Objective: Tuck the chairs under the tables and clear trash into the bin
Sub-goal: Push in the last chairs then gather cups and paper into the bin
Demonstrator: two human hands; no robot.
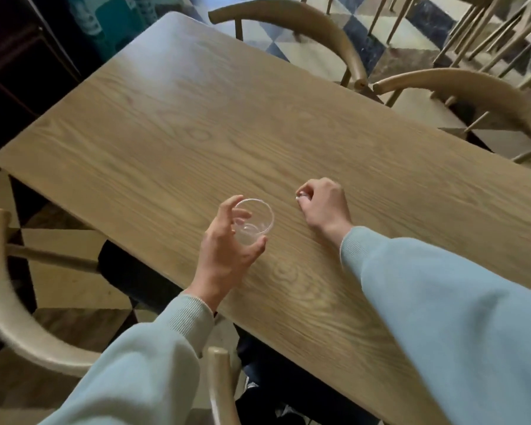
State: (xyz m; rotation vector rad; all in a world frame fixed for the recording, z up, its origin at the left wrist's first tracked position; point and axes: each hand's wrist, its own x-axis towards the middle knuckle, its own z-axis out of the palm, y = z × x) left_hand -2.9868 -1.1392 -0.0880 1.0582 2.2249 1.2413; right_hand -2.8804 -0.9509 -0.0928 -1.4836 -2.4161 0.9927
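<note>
Trash was mid-pickup: the left hand [227,250] curled round a clear plastic cup [253,220] on the counter [172,118], the right hand [324,207] pinched a small scrap [302,196]. No bin showed; near-left chair [0,289] stood untucked.

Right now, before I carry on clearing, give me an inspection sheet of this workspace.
Surface: wooden table, bare apart from the items below.
Job's things: clear plastic cup upright on the table; small pale scrap; near chair pulled out; two far chairs close to the table edge.
Clutter: nothing seen.
Hands: left hand curls around the cup; right hand pinches the scrap.
Cables: nothing seen.
Surroundings: checkered floor; more chair legs top right; no bin in view.
</note>
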